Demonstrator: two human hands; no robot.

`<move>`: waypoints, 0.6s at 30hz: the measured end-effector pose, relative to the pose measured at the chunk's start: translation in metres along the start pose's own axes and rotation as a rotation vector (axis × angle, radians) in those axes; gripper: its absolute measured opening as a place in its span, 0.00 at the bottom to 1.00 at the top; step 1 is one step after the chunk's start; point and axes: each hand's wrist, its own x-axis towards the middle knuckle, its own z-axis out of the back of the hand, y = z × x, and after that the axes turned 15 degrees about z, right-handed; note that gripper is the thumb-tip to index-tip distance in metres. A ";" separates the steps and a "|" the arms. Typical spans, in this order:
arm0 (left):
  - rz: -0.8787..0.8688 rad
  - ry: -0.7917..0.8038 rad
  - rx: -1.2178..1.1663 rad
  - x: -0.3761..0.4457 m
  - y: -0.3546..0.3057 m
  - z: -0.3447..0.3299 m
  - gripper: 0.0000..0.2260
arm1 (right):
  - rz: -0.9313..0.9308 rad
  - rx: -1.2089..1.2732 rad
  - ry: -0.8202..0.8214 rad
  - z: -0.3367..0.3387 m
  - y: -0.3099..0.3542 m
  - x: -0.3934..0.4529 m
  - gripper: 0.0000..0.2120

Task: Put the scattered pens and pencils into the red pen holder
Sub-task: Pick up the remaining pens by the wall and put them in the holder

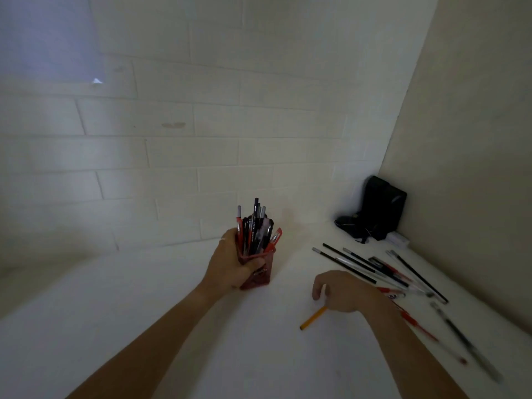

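red pen holder [257, 273], a dark red, boxy container of see-through plastic, standing upright on the white table [201, 326] near the brick-patterned wall [172, 154]; it is packed with upright black, red and silver pens and pencils [254, 230]. left hand [230, 262] wraps the holder's left side, fingers curled round its back and thumb across its front, hiding most of that face; a ring shows on one finger. right hand [345, 292] rests knuckles-up on the table, well apart from the holder, its fingers curled over the upper end of a yellow pencil [312, 318]; whether they grip or merely cover it cannot be told, since the pencil's upper part is hidden. scattered black and red pens [397, 272] lie to the right, several overlapping; the nearest ones are motion-blurred. black bag [374, 210] sits in the far right corner, details lost in shadow. both forearms are cut off by the lower edge.
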 end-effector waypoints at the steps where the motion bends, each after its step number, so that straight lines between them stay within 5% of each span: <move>1: -0.001 0.004 0.006 -0.002 -0.001 0.000 0.31 | 0.017 -0.010 0.008 -0.004 -0.003 -0.002 0.15; 7: -0.010 0.002 0.026 -0.010 -0.005 0.000 0.29 | 0.169 -0.047 -0.092 -0.012 -0.011 -0.010 0.08; 13: -0.017 0.013 0.001 -0.012 -0.002 -0.001 0.33 | 0.286 -0.051 -0.401 -0.001 -0.017 -0.017 0.12; 18: -0.018 0.012 0.010 -0.009 0.002 -0.004 0.33 | 0.176 -0.060 -0.216 0.006 -0.049 -0.052 0.09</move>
